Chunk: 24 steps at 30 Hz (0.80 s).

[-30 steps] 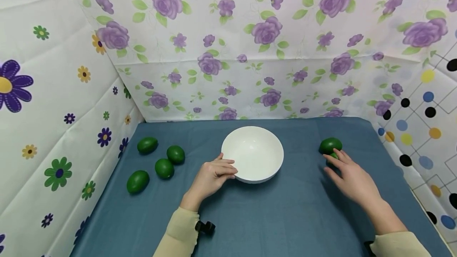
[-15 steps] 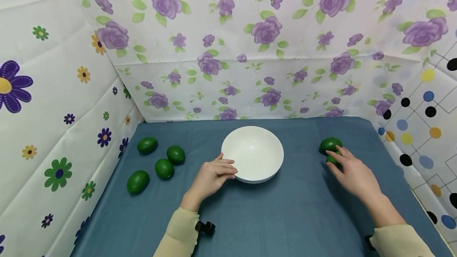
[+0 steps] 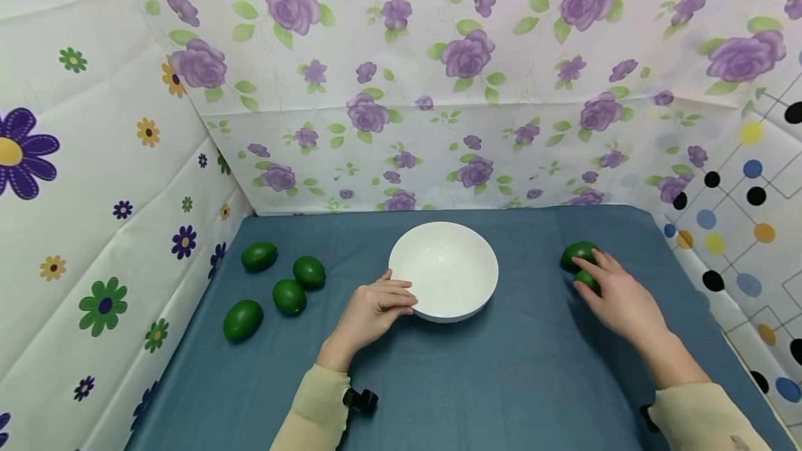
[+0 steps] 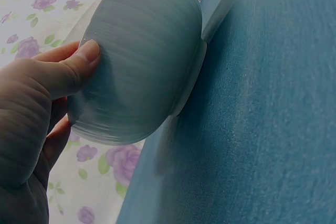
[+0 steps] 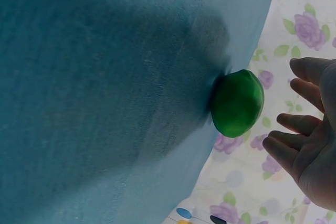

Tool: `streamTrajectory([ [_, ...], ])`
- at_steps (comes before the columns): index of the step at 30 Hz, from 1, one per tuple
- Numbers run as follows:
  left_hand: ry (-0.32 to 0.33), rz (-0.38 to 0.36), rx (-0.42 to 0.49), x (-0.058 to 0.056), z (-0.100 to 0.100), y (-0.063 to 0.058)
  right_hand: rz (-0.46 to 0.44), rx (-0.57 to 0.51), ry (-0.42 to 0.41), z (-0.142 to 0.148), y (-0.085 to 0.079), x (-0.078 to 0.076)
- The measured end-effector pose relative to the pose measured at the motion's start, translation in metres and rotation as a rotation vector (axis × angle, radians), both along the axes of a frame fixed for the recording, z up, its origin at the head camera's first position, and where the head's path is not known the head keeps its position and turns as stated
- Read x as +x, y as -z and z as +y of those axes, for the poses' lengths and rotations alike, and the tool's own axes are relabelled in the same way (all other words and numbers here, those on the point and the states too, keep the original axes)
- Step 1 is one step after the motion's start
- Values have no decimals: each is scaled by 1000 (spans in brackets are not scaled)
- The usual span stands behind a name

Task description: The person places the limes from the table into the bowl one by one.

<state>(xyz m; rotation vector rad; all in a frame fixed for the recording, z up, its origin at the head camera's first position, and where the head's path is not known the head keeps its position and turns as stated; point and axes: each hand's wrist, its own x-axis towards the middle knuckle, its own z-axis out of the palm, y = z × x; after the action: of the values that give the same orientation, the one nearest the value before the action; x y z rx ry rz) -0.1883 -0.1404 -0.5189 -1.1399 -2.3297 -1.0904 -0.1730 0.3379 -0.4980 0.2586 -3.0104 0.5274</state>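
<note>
A white bowl (image 3: 441,266) stands on the blue cloth near the middle of the head view. My left hand (image 3: 374,305) pinches its left rim; in the left wrist view the thumb (image 4: 86,53) presses the bowl's outer wall (image 4: 139,56). Over at the right, my right hand (image 3: 620,298) hovers above a green lime (image 3: 587,282), which its fingers partly cover. Just behind lies another lime (image 3: 578,253). In the right wrist view the fingers (image 5: 299,124) are spread and apart from the lime (image 5: 237,103), with nothing between them and the thumb.
Several more limes lie on the left of the cloth, among them a front lime (image 3: 242,319) and a back lime (image 3: 259,255). A floral curtain (image 3: 401,89) hangs behind the table. Patterned sheets flank it on both sides.
My right hand has shifted slightly right and forward over the nearer lime, uncovering a little more of it. The left hand and the bowl have stayed where they were.
</note>
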Motion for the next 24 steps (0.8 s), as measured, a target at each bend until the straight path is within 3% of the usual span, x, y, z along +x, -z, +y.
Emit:
streamTrajectory([
  [9,5,20,-2,-1,1,-2,-71,10,12,3,-3,-11],
  [24,-1,40,4,1,2,0,-114,23,11,4,-9,-25],
])
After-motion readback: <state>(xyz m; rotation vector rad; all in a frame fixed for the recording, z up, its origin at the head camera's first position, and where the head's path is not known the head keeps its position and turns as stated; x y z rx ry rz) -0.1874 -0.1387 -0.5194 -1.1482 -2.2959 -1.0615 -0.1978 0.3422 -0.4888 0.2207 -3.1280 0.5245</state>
